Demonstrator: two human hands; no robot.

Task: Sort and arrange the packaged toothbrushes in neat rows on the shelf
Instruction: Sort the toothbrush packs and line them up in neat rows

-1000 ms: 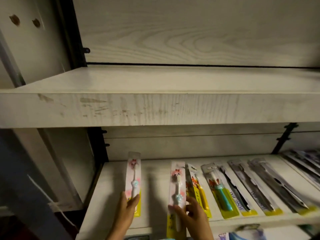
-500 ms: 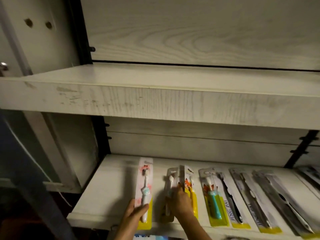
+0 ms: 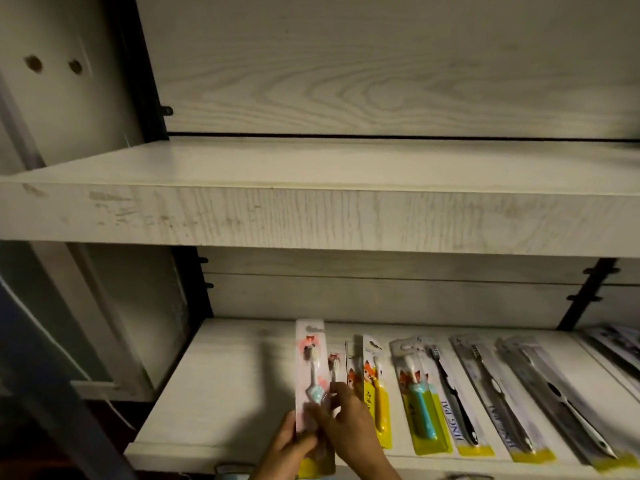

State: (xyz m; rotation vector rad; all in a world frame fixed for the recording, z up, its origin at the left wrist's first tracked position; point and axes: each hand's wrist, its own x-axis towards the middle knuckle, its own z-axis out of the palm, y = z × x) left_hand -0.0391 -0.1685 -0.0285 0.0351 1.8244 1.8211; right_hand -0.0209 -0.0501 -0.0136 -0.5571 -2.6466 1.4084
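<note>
Plainly, the only writing I can read is "JING PAI", printed in blue up the card of the black brush pack point(image 3: 456, 415). The grey pack point(image 3: 491, 396) to its right carries similar lettering, too blurred to make out. Orange fox cartoons show on the yellow pack point(image 3: 373, 386) and on the blue brush pack point(image 3: 419, 407). The pink pack point(image 3: 310, 358) has a small red figure near its top.

The left hand point(image 3: 289, 445) grips the pink pack near its lower end, thumb on the front and fingers curled behind. The right hand point(image 3: 351, 429) comes in from the right with bent fingers. Its thumb lies across the pack's front and its forefinger reaches up along the right edge, so both hands hold this one pack.

That pack stands lengthwise at the left end of the row on the lower shelf point(image 3: 221, 393), its yellow foot past the front edge. It overlaps a second pink pack point(image 3: 333, 365), which peeks out just beside the yellow one. I cannot tell whether the right fingers also touch that hidden pack. Further grey packs point(image 3: 554, 400) lie side by side to the right, heads toward the back wall. Above hangs the scuffed upper shelf point(image 3: 311, 216).
</note>
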